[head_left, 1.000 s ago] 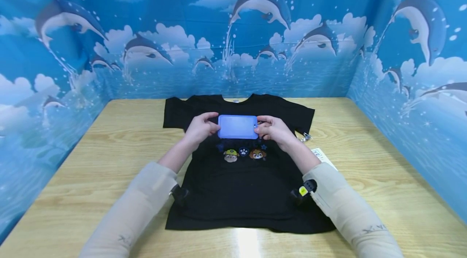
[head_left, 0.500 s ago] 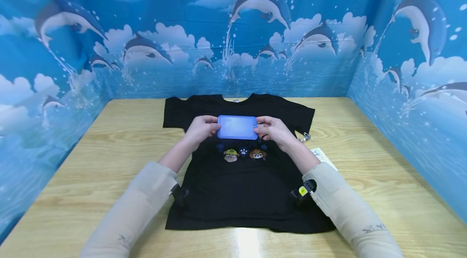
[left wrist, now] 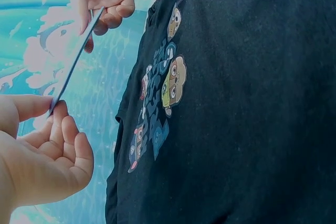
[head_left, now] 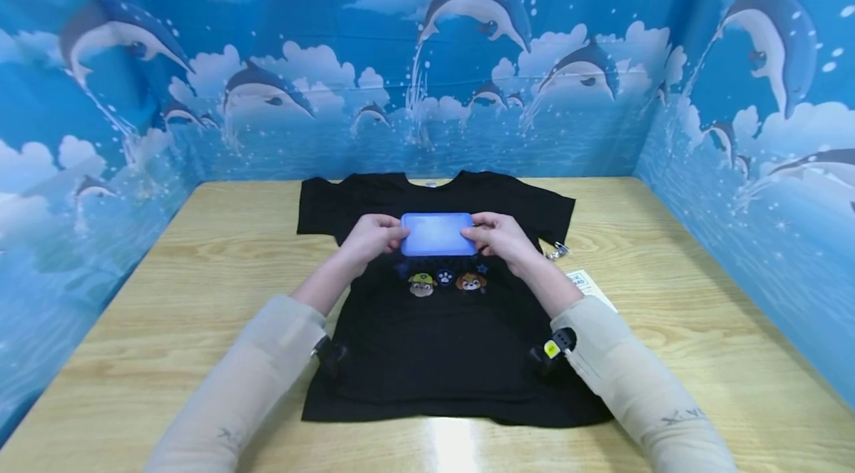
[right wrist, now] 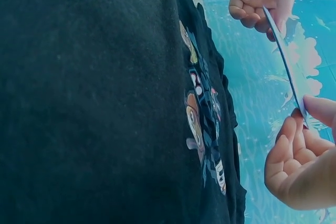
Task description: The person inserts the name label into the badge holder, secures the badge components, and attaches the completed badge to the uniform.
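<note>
- Blue panel (head_left: 436, 234): thin, held above black T-shirt (head_left: 454, 361)
- Left hand (head_left: 369, 241): thumb and fingers pinch its left end between them
- Right hand (head_left: 502, 240): likewise pinches right end

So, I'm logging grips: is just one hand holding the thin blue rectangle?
No, the left hand and the right hand each pinch one end of the thin blue rectangle.

A black T-shirt (head_left: 447, 361) lies spread beneath the left hand (head_left: 366, 239) and the right hand (head_left: 502, 241), its cartoon-dog print (head_left: 445, 278) on their near side. Right of the right hand are a small shiny trinket (head_left: 558, 252), too small to make out, and a white printed card (head_left: 591, 289). The wood-grain table (head_left: 220, 265) extends past either hand; beyond them hangs a blue dolphin-patterned curtain (head_left: 374, 42).
</note>
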A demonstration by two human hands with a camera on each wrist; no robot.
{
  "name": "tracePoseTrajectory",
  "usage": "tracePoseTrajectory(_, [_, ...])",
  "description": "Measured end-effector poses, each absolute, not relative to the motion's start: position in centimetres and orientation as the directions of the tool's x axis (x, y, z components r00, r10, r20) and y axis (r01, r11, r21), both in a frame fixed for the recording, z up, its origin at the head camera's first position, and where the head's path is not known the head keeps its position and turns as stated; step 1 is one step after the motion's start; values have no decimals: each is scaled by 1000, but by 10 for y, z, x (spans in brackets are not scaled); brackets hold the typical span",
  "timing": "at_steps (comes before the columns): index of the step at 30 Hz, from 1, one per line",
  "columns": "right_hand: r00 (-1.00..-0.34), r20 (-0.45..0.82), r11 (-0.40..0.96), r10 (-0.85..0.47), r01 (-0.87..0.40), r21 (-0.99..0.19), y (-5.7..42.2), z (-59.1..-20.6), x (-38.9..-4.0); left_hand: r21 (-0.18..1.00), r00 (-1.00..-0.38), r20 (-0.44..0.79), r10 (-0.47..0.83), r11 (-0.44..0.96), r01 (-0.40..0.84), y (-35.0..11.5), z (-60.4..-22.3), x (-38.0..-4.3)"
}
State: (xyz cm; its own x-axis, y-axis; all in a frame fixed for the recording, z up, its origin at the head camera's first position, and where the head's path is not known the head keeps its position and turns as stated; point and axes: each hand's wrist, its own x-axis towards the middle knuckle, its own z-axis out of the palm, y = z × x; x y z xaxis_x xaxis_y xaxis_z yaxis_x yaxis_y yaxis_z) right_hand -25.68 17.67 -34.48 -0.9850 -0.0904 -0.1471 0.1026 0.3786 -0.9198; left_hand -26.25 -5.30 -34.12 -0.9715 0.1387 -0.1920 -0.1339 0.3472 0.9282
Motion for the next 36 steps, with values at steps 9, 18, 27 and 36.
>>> tracePoseTrajectory(9, [-986, -163, 387, -35, 138, -912, 173, -345, -258, 930, -970, -194, 144, 342, -135, -52, -340, -262])
tracePoseTrajectory(18, [-980, -189, 386, -56, 154, -909, 170, -347, -258, 921, -964, -215, 154, 359, -148, -54, -340, -261])
tracePoseTrajectory(27, [-976, -210, 364, -65, 173, -915, 169, -343, -259, 918, -963, -223, 151, 365, -156, -56, -340, -261])
tracePoseTrajectory(36, [-971, -232, 309, -63, 202, -929, 168, -341, -259, 926, -970, -203, 135, 348, -145, -55, -340, -261])
